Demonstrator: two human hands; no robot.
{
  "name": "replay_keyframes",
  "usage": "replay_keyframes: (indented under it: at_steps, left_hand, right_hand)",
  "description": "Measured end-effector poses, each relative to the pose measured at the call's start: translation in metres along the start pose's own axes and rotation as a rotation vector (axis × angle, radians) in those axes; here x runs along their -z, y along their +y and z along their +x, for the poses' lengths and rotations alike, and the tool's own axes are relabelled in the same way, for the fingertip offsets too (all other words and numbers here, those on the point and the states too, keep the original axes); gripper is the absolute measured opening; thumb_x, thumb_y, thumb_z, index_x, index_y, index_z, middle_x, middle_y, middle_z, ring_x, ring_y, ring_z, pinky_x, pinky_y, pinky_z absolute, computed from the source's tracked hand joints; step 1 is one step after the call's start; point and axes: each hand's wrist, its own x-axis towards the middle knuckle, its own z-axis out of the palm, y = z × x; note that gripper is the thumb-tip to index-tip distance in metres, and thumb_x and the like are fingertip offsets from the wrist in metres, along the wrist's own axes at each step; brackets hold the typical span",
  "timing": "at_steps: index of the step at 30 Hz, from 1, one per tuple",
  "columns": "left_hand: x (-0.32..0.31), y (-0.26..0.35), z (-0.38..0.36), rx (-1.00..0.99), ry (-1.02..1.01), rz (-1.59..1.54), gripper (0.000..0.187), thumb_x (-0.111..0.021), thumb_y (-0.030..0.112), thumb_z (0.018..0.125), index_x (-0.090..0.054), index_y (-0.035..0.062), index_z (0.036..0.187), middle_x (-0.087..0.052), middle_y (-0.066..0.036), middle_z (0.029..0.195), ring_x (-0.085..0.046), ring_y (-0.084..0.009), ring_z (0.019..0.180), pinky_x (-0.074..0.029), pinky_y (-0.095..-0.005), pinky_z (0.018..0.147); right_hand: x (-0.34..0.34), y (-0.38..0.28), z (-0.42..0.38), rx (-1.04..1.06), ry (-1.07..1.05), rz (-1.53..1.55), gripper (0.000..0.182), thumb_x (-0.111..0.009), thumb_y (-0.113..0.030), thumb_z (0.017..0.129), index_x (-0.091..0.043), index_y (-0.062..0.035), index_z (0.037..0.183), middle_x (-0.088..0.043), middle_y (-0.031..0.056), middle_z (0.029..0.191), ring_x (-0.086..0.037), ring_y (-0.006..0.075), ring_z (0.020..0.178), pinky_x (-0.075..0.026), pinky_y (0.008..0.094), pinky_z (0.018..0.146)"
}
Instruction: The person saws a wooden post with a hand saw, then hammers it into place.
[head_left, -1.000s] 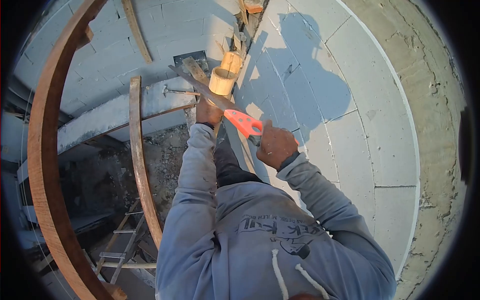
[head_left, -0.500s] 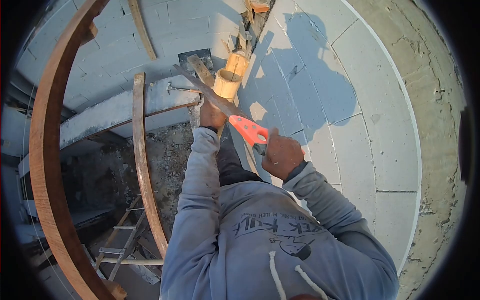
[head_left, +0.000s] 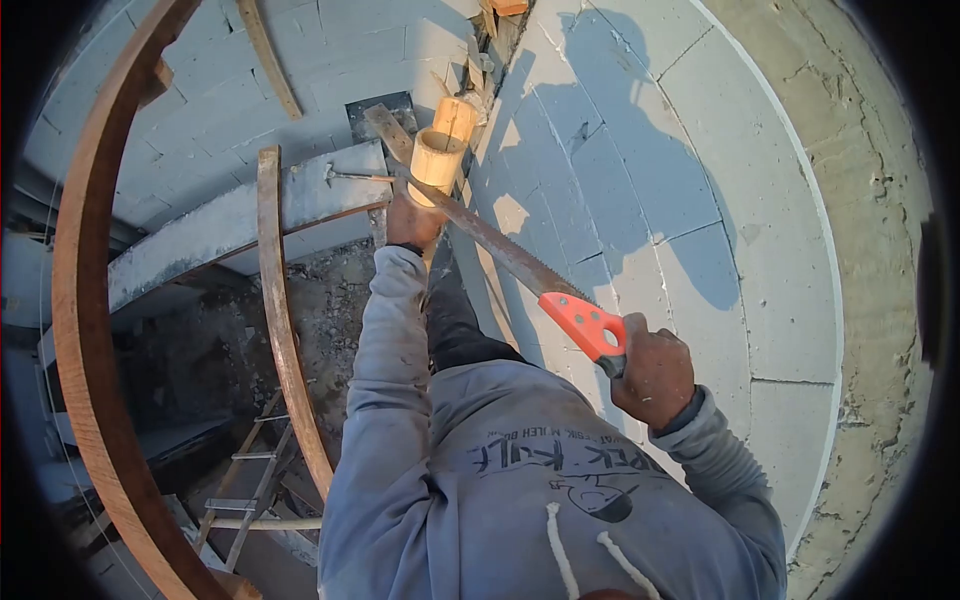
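Observation:
My right hand (head_left: 655,370) is closed around the orange and black handle of a handsaw (head_left: 520,262). Its long, rust-stained blade slants up and left, the far end against a thick bamboo pole (head_left: 437,172). The pole's hollow cut end faces me, and another bamboo piece (head_left: 457,117) shows just beyond. My left hand (head_left: 412,218) is wrapped round the pole right below the blade, its fingers partly hidden.
A hammer (head_left: 355,178) lies on the concrete ledge (head_left: 240,218) to the left. Wooden beams (head_left: 85,300) and a ladder (head_left: 245,470) stand over a drop to a lower floor. On the right rises a pale block wall (head_left: 700,300) with my shadow on it.
My right hand has drawn the saw back, down and to the right, so more blade shows on my side of the bamboo. My left hand still grips the pole.

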Motion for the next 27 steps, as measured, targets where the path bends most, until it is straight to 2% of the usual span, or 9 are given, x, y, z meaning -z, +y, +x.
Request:
replay_keyframes:
  at_steps: [6, 9, 14, 16, 18, 21, 24, 26, 27]
  left_hand:
    - [0.005, 0.003, -0.015, -0.118, -0.033, -0.026, 0.064, -0.083, 0.026, 0.067, -0.053, -0.0008, 0.116, -0.068, -0.017, 0.104, -0.067, -0.0315, 0.096, -0.052, -0.0369, 0.081]
    - [0.020, 0.003, -0.002, -0.044, -0.401, -0.168, 0.074, -0.080, 0.031, 0.070, -0.046, 0.0036, 0.129, -0.065, -0.017, 0.114, -0.064, -0.0335, 0.104, -0.051, -0.0390, 0.086]
    - [-0.002, -0.016, -0.018, -0.037, -0.072, -0.113, 0.072, -0.079, 0.028, 0.072, -0.044, 0.0029, 0.129, -0.067, -0.016, 0.111, -0.066, -0.0322, 0.099, -0.052, -0.0390, 0.083]
    - [0.010, -0.005, 0.002, -0.018, -0.024, -0.246, 0.058, -0.077, 0.021, 0.072, -0.050, -0.0035, 0.118, -0.066, -0.019, 0.104, -0.065, -0.0289, 0.099, -0.051, -0.0386, 0.083]
    - [0.028, 0.039, 0.001, 0.153, -0.264, -0.197, 0.071, -0.080, 0.023, 0.069, -0.044, -0.0064, 0.123, -0.065, -0.021, 0.104, -0.061, -0.0294, 0.109, -0.047, -0.0414, 0.090]
    - [0.013, -0.005, 0.005, -0.028, 0.049, -0.019, 0.080, -0.083, 0.025, 0.063, -0.044, -0.0054, 0.126, -0.066, -0.020, 0.107, -0.065, -0.0360, 0.098, -0.052, -0.0375, 0.083]
    - [0.011, -0.015, 0.019, 0.039, -0.397, -0.620, 0.081, -0.083, 0.025, 0.064, -0.043, -0.0022, 0.129, -0.063, -0.021, 0.113, -0.062, -0.0351, 0.107, -0.049, -0.0365, 0.090]
    - [-0.007, -0.004, -0.001, -0.139, -0.032, -0.071, 0.077, -0.083, 0.026, 0.065, -0.045, -0.0003, 0.126, -0.066, -0.018, 0.107, -0.065, -0.0356, 0.101, -0.051, -0.0368, 0.085]
    - [-0.009, -0.004, -0.006, -0.029, -0.036, -0.132, 0.072, -0.083, 0.026, 0.066, -0.048, -0.0006, 0.122, -0.067, -0.018, 0.105, -0.065, -0.0357, 0.098, -0.052, -0.0372, 0.084]
  right_hand:
    - [-0.037, -0.023, 0.075, 0.094, -0.046, 0.090, 0.041, -0.064, -0.013, 0.068, -0.047, 0.0040, 0.101, -0.060, 0.0165, 0.062, -0.064, 0.0359, 0.061, -0.050, 0.0430, 0.064]
    - [-0.051, -0.063, 0.137, 0.126, -0.031, 0.097, 0.042, -0.065, -0.017, 0.069, -0.046, 0.0057, 0.099, -0.064, 0.0188, 0.070, -0.065, 0.0368, 0.068, -0.051, 0.0444, 0.068]
    - [-0.045, -0.053, 0.092, 0.150, -0.010, 0.114, 0.044, -0.064, -0.014, 0.067, -0.046, 0.0064, 0.101, -0.063, 0.0190, 0.070, -0.065, 0.0379, 0.069, -0.051, 0.0462, 0.065]
    - [-0.024, -0.031, 0.037, -0.064, -0.127, 0.100, 0.042, -0.064, -0.011, 0.067, -0.047, 0.0034, 0.102, -0.063, 0.0179, 0.067, -0.064, 0.0383, 0.067, -0.049, 0.0459, 0.061]
    - [-0.025, -0.006, -0.003, -0.090, -0.079, 0.115, 0.041, -0.063, -0.008, 0.066, -0.048, 0.0009, 0.103, -0.061, 0.0168, 0.064, -0.063, 0.0390, 0.064, -0.048, 0.0454, 0.058]
    - [-0.024, -0.005, 0.009, -0.093, -0.096, 0.166, 0.042, -0.062, -0.008, 0.066, -0.048, 0.0005, 0.104, -0.060, 0.0165, 0.063, -0.062, 0.0396, 0.062, -0.048, 0.0463, 0.058]
    - [-0.030, -0.021, 0.050, 0.040, -0.023, 0.132, 0.042, -0.064, -0.010, 0.066, -0.046, 0.0028, 0.103, -0.059, 0.0169, 0.062, -0.062, 0.0389, 0.060, -0.049, 0.0458, 0.061]
    - [-0.027, -0.031, 0.057, 0.050, -0.033, 0.147, 0.043, -0.063, -0.008, 0.065, -0.045, 0.0037, 0.102, -0.059, 0.0177, 0.062, -0.061, 0.0386, 0.060, -0.049, 0.0449, 0.061]
    - [-0.027, -0.028, 0.053, 0.040, -0.057, 0.148, 0.044, -0.063, -0.007, 0.065, -0.045, 0.0039, 0.104, -0.058, 0.0179, 0.062, -0.061, 0.0383, 0.060, -0.048, 0.0446, 0.060]
